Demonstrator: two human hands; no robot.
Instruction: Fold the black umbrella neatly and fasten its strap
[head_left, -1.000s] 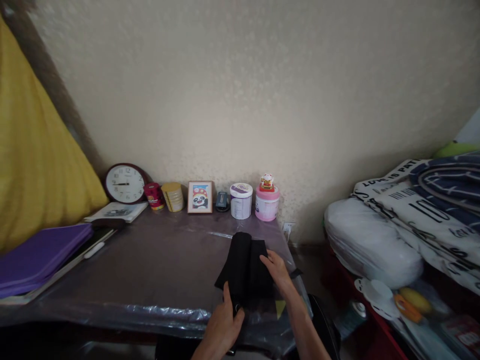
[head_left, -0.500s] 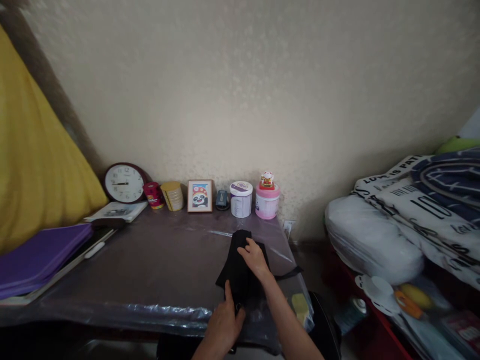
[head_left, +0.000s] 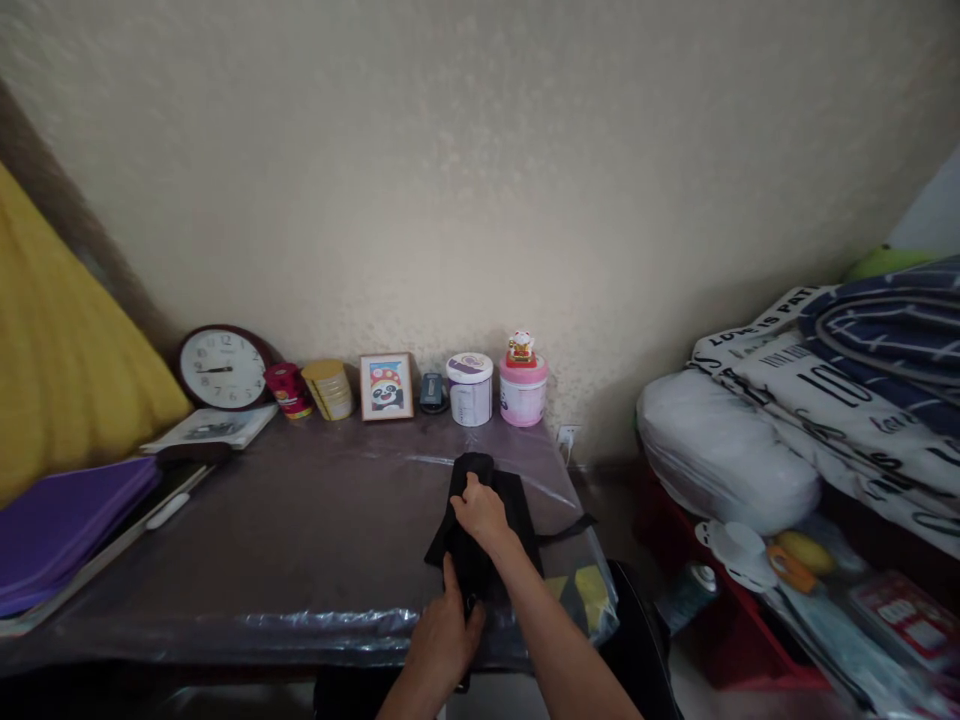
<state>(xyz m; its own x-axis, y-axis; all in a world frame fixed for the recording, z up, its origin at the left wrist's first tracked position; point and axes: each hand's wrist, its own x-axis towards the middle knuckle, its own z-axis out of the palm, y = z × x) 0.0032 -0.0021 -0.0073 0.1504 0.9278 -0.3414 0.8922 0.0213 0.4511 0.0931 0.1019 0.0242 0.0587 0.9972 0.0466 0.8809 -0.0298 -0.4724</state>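
Lying near the right front corner of the desk, the black cloth is showing as a narrow strip folded lengthwise, so the folding is judged partly done, with the end-to-end folds not yet made. The right hand is resting on the far half, its fingers curling together on the fabric. The left hand is pinning the near end; whether its fingers are clamping the fabric cannot be told.
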